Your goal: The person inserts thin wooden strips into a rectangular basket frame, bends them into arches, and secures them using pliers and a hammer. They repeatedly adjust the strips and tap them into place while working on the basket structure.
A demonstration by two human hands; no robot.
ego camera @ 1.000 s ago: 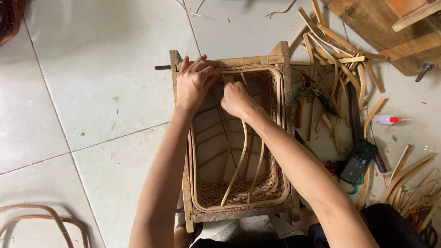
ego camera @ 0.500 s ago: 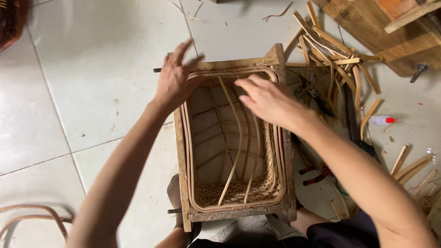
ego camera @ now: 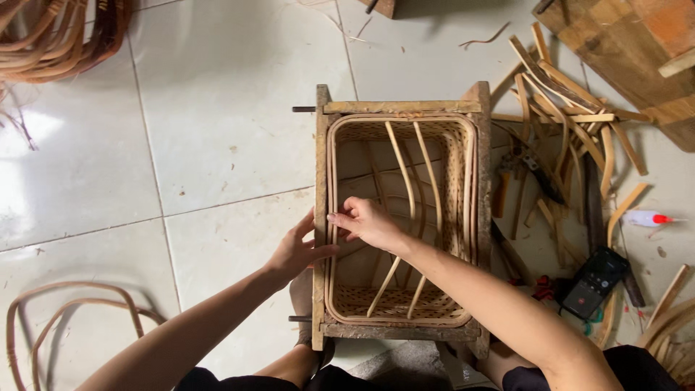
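Fingers of the right hand pinch together at the inner left wall of the half-woven rectangular bamboo basket, narrowed onto what looks like a thin strip at its rim, though the strip itself is too fine to make out. The left hand lies outside the same wall, its fingers spread wide and flat against the left rail of the rough wooden rectangular frame, gripping nothing. That pairing likely steadies the frame from outside while the other hand works the weave from inside.

The basket sits snugly inside the frame, which acts as a mould and keeps the walls square. Two long pale bamboo ribs curve down through the open middle from the far end to the near one, and the woven end panels show at top and bottom. The frame rests on the floor directly before the seated person, the near end just beside the knees.

To the right, within reach, lies a scatter of cut bamboo slats, dark pliers, a small black electronic device and a white squeeze bottle with a red tip. The floor is large pale glossy tiles with dark grout lines, lightly littered with shavings. Coils of brown rattan lie at the upper left, bent rattan loops at the lower left, and wooden boards at the upper right.
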